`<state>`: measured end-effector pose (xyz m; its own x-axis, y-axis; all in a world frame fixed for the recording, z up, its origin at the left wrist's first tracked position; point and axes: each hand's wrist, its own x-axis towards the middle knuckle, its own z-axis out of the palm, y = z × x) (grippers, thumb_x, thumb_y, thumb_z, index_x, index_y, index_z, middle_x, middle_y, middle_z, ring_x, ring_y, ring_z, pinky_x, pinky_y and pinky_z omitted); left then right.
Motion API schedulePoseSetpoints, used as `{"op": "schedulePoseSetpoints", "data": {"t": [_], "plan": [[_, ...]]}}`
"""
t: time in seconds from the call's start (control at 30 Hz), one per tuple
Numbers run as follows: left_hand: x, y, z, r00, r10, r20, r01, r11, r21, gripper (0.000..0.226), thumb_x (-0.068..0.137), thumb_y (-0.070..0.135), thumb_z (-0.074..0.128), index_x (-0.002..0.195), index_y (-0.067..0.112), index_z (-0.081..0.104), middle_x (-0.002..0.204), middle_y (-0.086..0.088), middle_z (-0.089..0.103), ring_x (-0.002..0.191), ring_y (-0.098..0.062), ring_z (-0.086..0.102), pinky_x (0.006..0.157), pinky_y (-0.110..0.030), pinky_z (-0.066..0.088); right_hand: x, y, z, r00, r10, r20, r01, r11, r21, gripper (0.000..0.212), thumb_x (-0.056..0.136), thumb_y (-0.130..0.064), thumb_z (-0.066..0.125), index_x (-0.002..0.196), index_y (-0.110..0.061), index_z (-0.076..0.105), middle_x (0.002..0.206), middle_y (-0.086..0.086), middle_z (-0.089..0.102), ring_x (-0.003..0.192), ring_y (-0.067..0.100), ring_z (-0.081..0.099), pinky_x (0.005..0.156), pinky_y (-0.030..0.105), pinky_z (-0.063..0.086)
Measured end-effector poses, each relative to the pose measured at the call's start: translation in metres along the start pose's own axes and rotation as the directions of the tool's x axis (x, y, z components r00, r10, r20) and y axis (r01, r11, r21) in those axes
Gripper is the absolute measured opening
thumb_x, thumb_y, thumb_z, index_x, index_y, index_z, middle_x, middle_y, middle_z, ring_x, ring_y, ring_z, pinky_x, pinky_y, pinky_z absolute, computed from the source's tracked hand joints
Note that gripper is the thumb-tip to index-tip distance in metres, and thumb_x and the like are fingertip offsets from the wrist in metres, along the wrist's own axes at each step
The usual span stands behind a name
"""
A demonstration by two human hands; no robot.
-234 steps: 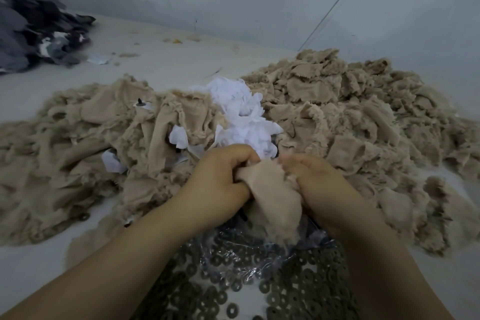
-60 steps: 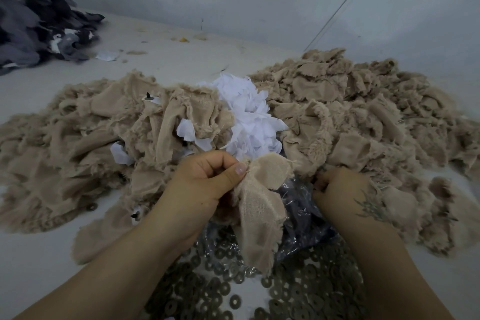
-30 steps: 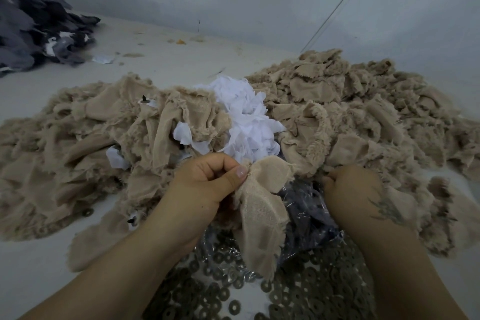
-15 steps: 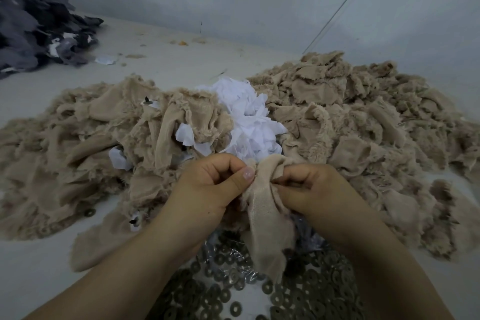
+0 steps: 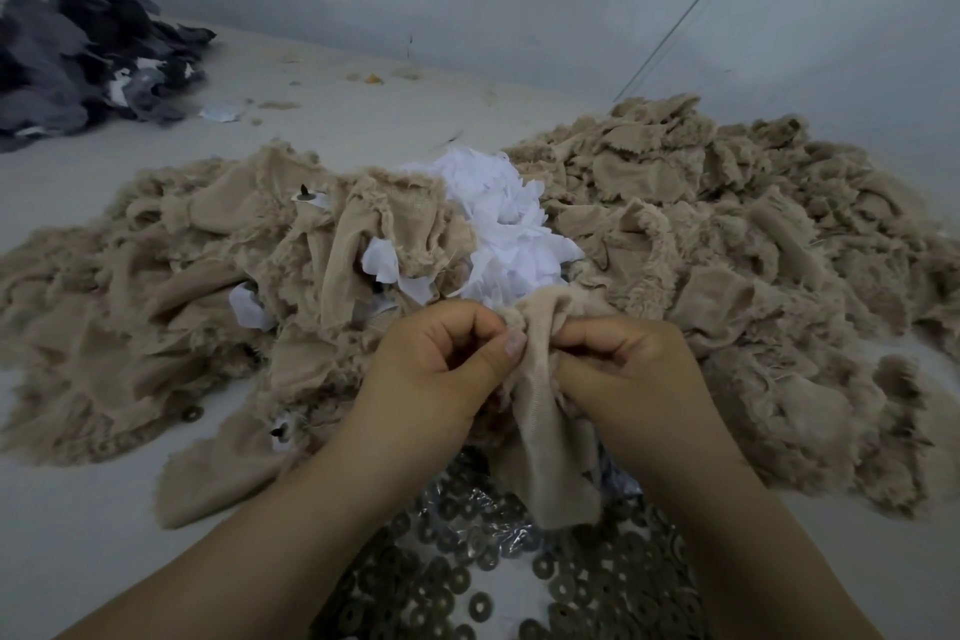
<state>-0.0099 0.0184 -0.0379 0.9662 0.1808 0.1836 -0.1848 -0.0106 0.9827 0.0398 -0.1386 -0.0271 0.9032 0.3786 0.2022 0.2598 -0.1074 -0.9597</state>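
A beige fleece fabric piece (image 5: 545,437) hangs between both hands above my lap. My left hand (image 5: 431,369) pinches its top edge with thumb against curled fingers. My right hand (image 5: 623,369) grips the same top edge from the right, fingers curled into the cloth. Beneath the hands lies a clear plastic bag (image 5: 488,530) amid several dark metal washers (image 5: 478,603).
A large heap of beige fabric pieces (image 5: 171,307) spreads to the left and another beige heap (image 5: 753,244) to the right, with white fabric scraps (image 5: 498,229) between them. A dark grey fabric pile (image 5: 67,47) sits at the far left by the wall.
My right hand came off the right heap and moved left onto the beige piece that my left hand kept holding. Both hands now hold its top edge.
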Motion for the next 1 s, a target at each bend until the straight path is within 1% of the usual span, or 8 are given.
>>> {"op": "schedulePoseSetpoints", "data": {"t": [0.13,0.27,0.37,0.5,0.6,0.7,0.77,1.0], "plan": [[-0.0003,-0.0012,0.0009,0.995,0.092,-0.03,-0.086,0.986,0.144,0.022,0.091,0.01,0.067,0.069,0.011,0.065,0.056,-0.002,0.059,0.052,-0.012,0.053,0.05,-0.024,0.043,0.0005,-0.0012,0.0004,0.998,-0.067,0.003,0.067,0.998,0.018,0.045,0.088,-0.018,0.061,0.045,-0.017,0.047,0.042,-0.006,0.039,0.042,0.009,0.033,0.044,0.021,0.031],[-0.0018,0.0,0.0036,0.989,0.146,-0.026,-0.137,0.965,0.222,0.023,0.091,0.009,0.066,0.069,0.009,0.063,0.053,0.005,0.056,0.049,-0.006,0.051,0.049,-0.02,0.041,-0.0013,-0.0006,0.0016,0.997,-0.073,-0.003,0.073,0.996,0.042,0.04,0.08,-0.038,0.077,0.063,-0.003,0.068,0.053,0.019,0.059,0.048,0.03,0.049,0.047,0.04,0.046],[-0.0022,0.0011,0.004,0.991,0.118,-0.06,-0.107,0.98,0.166,0.022,0.091,0.01,0.066,0.07,0.007,0.064,0.054,-0.001,0.057,0.05,-0.011,0.052,0.049,-0.023,0.043,-0.0001,0.0021,0.0004,0.998,0.06,-0.029,-0.054,0.982,0.183,0.034,0.07,-0.037,0.081,0.074,-0.004,0.074,0.079,0.031,0.069,0.071,0.046,0.064,0.073,0.065,0.054],[-0.0019,0.0027,0.0044,0.996,0.066,-0.065,-0.062,0.996,0.068,0.02,0.092,0.011,0.065,0.073,0.004,0.064,0.057,-0.016,0.056,0.05,-0.018,0.05,0.048,-0.028,0.043,0.0004,0.0009,0.0006,0.985,0.17,0.021,-0.17,0.959,0.228,0.045,0.07,-0.047,0.08,0.076,-0.002,0.072,0.091,0.042,0.061,0.081,0.039,0.061,0.084,0.07,0.048],[-0.0018,0.0019,0.0049,0.997,0.06,-0.049,-0.057,0.996,0.071,0.019,0.091,0.011,0.066,0.074,0.005,0.064,0.056,-0.006,0.055,0.049,-0.013,0.048,0.047,-0.024,0.041,-0.0006,0.0014,0.0021,0.985,0.17,0.016,-0.169,0.964,0.205,0.048,0.072,-0.047,0.077,0.081,0.0,0.073,0.093,0.043,0.062,0.087,0.057,0.062,0.085,0.074,0.046],[-0.0017,0.0,0.0049,0.997,0.044,-0.069,-0.04,0.998,0.057,0.016,0.087,0.009,0.072,0.073,0.007,0.064,0.056,-0.002,0.056,0.05,-0.01,0.047,0.045,-0.021,0.04,-0.0006,0.0021,0.0014,0.993,0.116,0.026,-0.119,0.981,0.151,0.035,0.081,-0.04,0.077,0.081,-0.006,0.078,0.085,0.033,0.069,0.089,0.057,0.063,0.081,0.069,0.052],[-0.0017,-0.001,0.0043,0.995,0.036,-0.09,-0.031,0.998,0.054,0.016,0.086,0.006,0.072,0.072,0.006,0.065,0.054,-0.002,0.056,0.048,-0.008,0.048,0.045,-0.02,0.04,-0.0009,0.0014,0.0015,0.995,0.096,0.036,-0.099,0.991,0.091,0.043,0.084,-0.037,0.07,0.079,0.006,0.072,0.08,0.042,0.062,0.074,0.057,0.06,0.07,0.069,0.052],[0.0002,-0.0003,0.0029,0.994,0.05,-0.099,-0.031,0.983,0.183,0.016,0.082,0.004,0.076,0.069,0.008,0.067,0.055,-0.007,0.059,0.05,-0.008,0.052,0.047,-0.02,0.043,-0.0027,0.0013,0.0014,0.999,0.039,0.027,-0.038,0.998,-0.051,0.046,0.094,-0.025,0.065,0.07,0.014,0.06,0.06,0.034,0.05,0.054,0.022,0.041,0.053,0.035,0.038]]}}
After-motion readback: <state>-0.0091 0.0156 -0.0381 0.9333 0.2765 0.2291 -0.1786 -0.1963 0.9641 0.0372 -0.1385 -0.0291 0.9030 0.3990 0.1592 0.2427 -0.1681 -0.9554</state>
